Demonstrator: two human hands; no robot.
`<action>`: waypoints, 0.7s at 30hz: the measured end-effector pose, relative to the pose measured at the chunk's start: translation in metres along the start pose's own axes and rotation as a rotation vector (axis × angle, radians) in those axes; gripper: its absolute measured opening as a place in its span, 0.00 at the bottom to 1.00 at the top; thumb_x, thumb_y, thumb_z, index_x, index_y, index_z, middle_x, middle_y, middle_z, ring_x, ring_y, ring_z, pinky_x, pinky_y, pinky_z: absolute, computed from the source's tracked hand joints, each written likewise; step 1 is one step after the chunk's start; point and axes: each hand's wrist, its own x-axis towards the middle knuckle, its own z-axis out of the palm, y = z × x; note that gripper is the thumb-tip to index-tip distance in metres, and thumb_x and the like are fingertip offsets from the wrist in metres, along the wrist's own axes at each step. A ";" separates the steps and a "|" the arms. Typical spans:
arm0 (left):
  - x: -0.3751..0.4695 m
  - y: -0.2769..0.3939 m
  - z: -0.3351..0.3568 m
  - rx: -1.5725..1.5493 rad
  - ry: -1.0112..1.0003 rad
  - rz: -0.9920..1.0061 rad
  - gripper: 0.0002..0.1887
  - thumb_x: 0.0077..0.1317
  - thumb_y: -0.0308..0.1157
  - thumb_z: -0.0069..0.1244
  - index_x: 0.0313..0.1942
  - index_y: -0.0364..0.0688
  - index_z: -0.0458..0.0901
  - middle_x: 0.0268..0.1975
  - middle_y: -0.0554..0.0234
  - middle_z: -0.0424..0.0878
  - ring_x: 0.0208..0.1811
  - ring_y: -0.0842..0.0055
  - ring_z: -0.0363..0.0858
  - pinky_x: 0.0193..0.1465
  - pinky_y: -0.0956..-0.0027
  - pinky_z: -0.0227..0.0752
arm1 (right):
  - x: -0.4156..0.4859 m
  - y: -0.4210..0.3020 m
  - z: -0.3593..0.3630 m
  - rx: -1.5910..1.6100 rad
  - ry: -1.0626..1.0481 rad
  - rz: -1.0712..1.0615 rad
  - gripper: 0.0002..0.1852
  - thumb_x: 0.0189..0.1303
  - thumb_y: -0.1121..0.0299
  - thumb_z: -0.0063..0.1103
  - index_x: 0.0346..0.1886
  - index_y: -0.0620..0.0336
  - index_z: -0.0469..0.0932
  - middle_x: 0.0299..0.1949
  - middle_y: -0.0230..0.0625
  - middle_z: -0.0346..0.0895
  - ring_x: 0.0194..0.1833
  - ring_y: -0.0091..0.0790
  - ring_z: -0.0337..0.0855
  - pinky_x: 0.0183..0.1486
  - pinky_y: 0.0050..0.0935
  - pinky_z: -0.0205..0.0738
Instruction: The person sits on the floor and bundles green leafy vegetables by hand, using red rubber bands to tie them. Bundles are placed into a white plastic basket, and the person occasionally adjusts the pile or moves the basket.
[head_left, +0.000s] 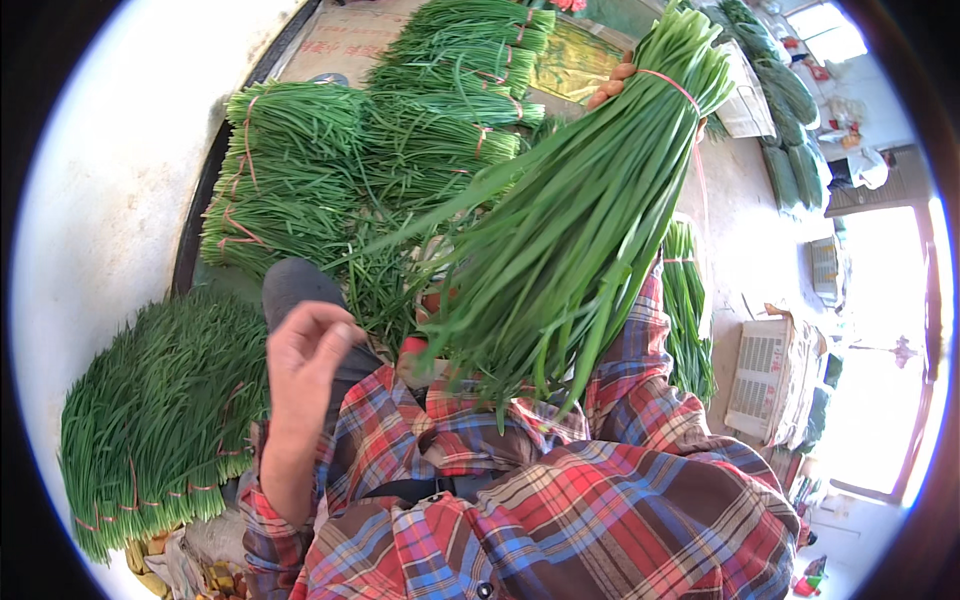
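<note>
My right hand (616, 81) grips a large bundle of garlic chives (577, 217) near its cut ends, raised in front of me. Most of that hand is hidden behind the stalks; some fingers show at the bundle's left edge. A pink tie (671, 84) goes round the stalks, and a loose pink strand (703, 184) hangs on the right. The leaves droop toward my lap. My left hand (307, 360) is lifted above my thigh, fingers loosely curled, with nothing visible in it. Loose chive leaves (382, 292) lie between my legs.
Tied chive bundles (292, 165) are piled ahead, with more stacked bundles (457, 97) beside them. Another pile (165, 412) stands at the left by the white wall (112, 187). One tied bundle (681, 300) lies by my right arm. Farther right are a plastic crate (757, 375) and bagged greens (787, 97).
</note>
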 end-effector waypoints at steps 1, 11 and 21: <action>0.008 0.009 -0.002 0.038 0.071 0.047 0.06 0.71 0.22 0.52 0.46 0.33 0.82 0.40 0.63 0.86 0.44 0.79 0.84 0.53 0.73 0.76 | 0.000 -0.002 0.000 0.008 0.001 -0.061 0.55 0.55 0.46 0.77 0.79 0.60 0.55 0.70 0.34 0.69 0.70 0.37 0.69 0.79 0.39 0.53; 0.106 0.077 0.067 0.122 -0.105 0.587 0.31 0.68 0.44 0.62 0.61 0.27 0.77 0.60 0.47 0.82 0.63 0.65 0.80 0.69 0.61 0.70 | -0.009 -0.002 0.015 0.064 0.043 -0.091 0.41 0.64 0.48 0.69 0.74 0.59 0.63 0.63 0.33 0.75 0.63 0.34 0.74 0.72 0.37 0.62; 0.097 0.041 0.224 -0.332 -0.752 0.115 0.53 0.61 0.56 0.67 0.72 0.28 0.56 0.63 0.40 0.77 0.65 0.64 0.77 0.71 0.62 0.69 | -0.071 -0.039 0.102 -0.183 0.566 -0.047 0.32 0.68 0.49 0.66 0.67 0.58 0.71 0.56 0.33 0.81 0.56 0.32 0.80 0.64 0.34 0.71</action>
